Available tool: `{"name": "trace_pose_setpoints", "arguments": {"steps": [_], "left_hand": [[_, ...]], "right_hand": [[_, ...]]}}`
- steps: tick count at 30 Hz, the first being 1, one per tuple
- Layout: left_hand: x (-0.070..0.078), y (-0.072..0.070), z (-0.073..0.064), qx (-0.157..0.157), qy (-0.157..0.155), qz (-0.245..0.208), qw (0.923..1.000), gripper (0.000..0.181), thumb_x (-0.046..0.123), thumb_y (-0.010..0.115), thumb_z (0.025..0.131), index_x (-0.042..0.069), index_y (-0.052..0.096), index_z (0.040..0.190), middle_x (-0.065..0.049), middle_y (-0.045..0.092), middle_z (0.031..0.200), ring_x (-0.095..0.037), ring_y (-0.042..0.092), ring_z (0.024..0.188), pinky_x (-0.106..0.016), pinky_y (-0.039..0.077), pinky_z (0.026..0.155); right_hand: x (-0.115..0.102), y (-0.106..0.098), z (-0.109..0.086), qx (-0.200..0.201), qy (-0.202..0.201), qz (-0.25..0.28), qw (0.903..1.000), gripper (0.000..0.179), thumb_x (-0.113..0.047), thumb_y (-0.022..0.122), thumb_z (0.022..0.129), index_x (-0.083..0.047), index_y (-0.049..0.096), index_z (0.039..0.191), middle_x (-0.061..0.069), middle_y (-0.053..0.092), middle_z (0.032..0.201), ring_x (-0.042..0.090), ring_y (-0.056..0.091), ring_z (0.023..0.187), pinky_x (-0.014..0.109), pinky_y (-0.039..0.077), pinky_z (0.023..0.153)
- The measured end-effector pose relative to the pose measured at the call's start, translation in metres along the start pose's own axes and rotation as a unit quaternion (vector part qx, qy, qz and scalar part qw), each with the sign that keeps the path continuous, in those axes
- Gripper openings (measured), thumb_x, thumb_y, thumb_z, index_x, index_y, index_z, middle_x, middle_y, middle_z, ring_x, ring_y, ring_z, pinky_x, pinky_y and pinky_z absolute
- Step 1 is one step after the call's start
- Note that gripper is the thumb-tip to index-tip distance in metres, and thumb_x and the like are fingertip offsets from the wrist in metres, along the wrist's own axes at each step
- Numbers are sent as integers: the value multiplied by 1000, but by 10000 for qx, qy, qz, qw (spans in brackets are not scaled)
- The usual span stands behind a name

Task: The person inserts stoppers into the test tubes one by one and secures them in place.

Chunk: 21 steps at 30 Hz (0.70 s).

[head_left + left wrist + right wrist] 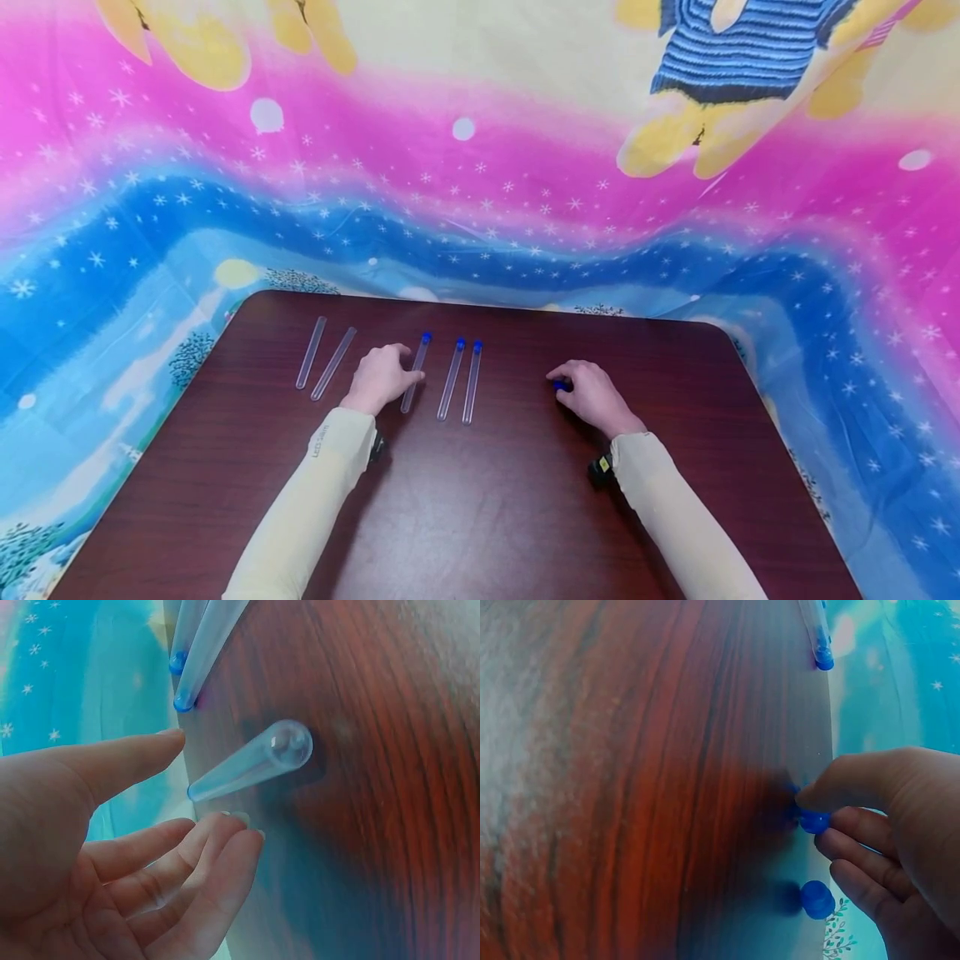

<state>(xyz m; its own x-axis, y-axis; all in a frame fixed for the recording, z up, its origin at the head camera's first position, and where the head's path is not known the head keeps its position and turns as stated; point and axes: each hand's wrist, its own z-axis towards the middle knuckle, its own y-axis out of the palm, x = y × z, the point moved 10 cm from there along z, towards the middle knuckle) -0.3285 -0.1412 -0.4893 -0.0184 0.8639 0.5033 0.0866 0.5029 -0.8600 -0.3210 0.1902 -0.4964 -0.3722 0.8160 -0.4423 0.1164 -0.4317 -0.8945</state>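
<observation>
My left hand point(378, 379) is around a clear test tube point(414, 375) with a blue cap, which lies on the table. In the left wrist view, the thumb and loosely bent fingers point(225, 862) are spread apart on either side of this tube point(247, 761), with a gap around it. On the right, my right hand point(596, 396) pinches a small blue cap point(814, 820) between thumb and fingertips, low over the table. Another blue cap point(817, 900) stands beside those fingers in the right wrist view; the hand hides it in the head view.
Two more capped tubes point(452, 379) lie right of my left hand. Two tubes without caps point(333, 364) lie to its left. The dark wood table point(465, 500) ends at the back against a printed cloth point(480, 225) that hangs around it.
</observation>
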Motion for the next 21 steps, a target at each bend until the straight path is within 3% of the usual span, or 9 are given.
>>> {"name": "trace_pose_setpoints", "arguments": {"steps": [10, 21], "left_hand": [[-15, -21, -2, 302, -24, 34, 9995, 54, 34, 78, 90, 3, 65, 132, -13, 74, 96, -35, 68, 92, -52, 52, 80], [-40, -39, -4, 510, -228, 144, 9983, 57, 32, 75, 91, 0, 60, 136, -25, 64, 124, -45, 60, 111, -60, 49, 89]], "right_hand": [[0, -5, 1, 320, -97, -8, 9994, 33, -5, 77, 91, -6, 73, 124, 9, 66, 114, 26, 65, 101, 46, 54, 89], [2, -15, 0, 567, -147, 84, 9982, 27, -6, 76, 92, -5, 75, 119, 7, 63, 110, 24, 64, 96, 43, 56, 84]]}}
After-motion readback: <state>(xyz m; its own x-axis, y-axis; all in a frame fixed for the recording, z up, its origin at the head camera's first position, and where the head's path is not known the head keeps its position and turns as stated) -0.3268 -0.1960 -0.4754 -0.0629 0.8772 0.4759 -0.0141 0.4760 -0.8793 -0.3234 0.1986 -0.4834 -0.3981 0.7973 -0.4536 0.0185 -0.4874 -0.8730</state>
